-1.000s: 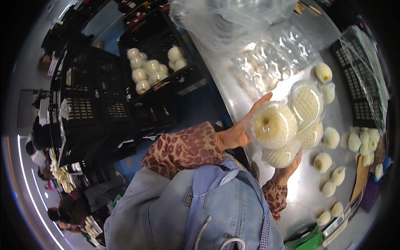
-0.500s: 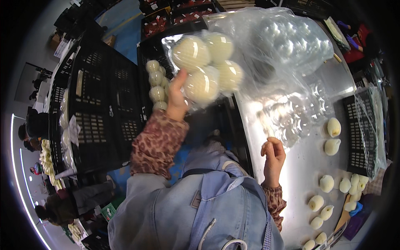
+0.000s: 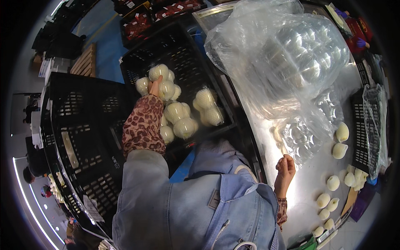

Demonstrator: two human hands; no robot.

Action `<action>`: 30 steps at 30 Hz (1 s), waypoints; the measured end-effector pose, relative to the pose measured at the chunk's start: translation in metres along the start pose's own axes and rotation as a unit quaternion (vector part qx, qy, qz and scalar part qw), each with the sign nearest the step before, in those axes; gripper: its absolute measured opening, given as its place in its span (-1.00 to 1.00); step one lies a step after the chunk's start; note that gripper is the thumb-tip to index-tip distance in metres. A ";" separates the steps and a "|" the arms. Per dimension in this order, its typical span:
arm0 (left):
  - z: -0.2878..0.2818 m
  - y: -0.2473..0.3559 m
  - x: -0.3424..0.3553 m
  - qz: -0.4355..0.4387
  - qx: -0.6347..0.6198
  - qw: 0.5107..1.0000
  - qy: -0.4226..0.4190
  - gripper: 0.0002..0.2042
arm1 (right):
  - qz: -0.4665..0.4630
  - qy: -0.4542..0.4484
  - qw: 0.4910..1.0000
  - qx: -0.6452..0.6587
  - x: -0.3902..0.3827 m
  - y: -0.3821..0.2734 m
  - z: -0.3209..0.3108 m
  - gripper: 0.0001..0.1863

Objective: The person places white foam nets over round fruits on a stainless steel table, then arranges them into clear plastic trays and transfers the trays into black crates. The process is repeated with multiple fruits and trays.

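Observation:
My left hand [image 3: 156, 86] reaches into a black slotted crate [image 3: 137, 48], its thumb and fingers on a clear-wrapped pack of pale round fruit [image 3: 159, 72] that look wrapped in foam net. Two similar packs lie in that crate: one fruit pack [image 3: 182, 121] nearer me, another [image 3: 208, 106] by the right wall. Over the metal table, my right hand [image 3: 285, 170] is closed with its fingertips pinched; what they hold, if anything, I cannot make out. Just beyond those fingertips lies a clear moulded plastic tray [image 3: 301, 139].
A big clear plastic bag [image 3: 287, 54] of moulded trays covers the table's far part. Loose netted fruit [image 3: 333, 183] line the table's right side. Empty-looking black crates [image 3: 83, 108] stand on my left; a plastic-draped crate [image 3: 361, 133] stands right. A person in red [image 3: 359, 31] is at far right.
My left hand has lowered the fruit pack from in front of me into the black crate, moving left and down. My right hand stays pinched over the table.

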State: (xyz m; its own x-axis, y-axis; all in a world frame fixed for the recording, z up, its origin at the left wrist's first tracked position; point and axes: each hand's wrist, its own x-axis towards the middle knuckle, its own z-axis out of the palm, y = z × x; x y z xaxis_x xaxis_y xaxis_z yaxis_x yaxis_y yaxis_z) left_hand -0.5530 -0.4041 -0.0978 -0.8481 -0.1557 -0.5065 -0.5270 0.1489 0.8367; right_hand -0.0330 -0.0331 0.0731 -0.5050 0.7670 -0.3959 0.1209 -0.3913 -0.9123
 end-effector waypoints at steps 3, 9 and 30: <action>0.003 -0.024 0.020 -0.038 0.050 0.998 0.013 -0.35 | 0.006 0.010 1.000 -0.019 0.003 0.000 0.004 -0.84; 0.006 -0.015 0.008 0.060 0.293 0.954 0.031 -0.28 | -0.019 0.051 0.998 -0.017 0.008 0.001 -0.004 -0.81; -0.033 0.029 0.055 0.135 0.721 0.679 0.004 -0.35 | -0.105 0.354 0.829 -0.420 0.050 0.013 -0.092 -0.67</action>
State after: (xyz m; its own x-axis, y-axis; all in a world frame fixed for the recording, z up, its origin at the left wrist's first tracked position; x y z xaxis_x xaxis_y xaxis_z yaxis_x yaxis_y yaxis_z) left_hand -0.6129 -0.4408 -0.0941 -0.9276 0.0632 -0.3681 0.1374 0.9743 -0.1788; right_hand 0.0218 0.0466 0.0320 0.0020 0.9960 0.0893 0.7969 0.0523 -0.6018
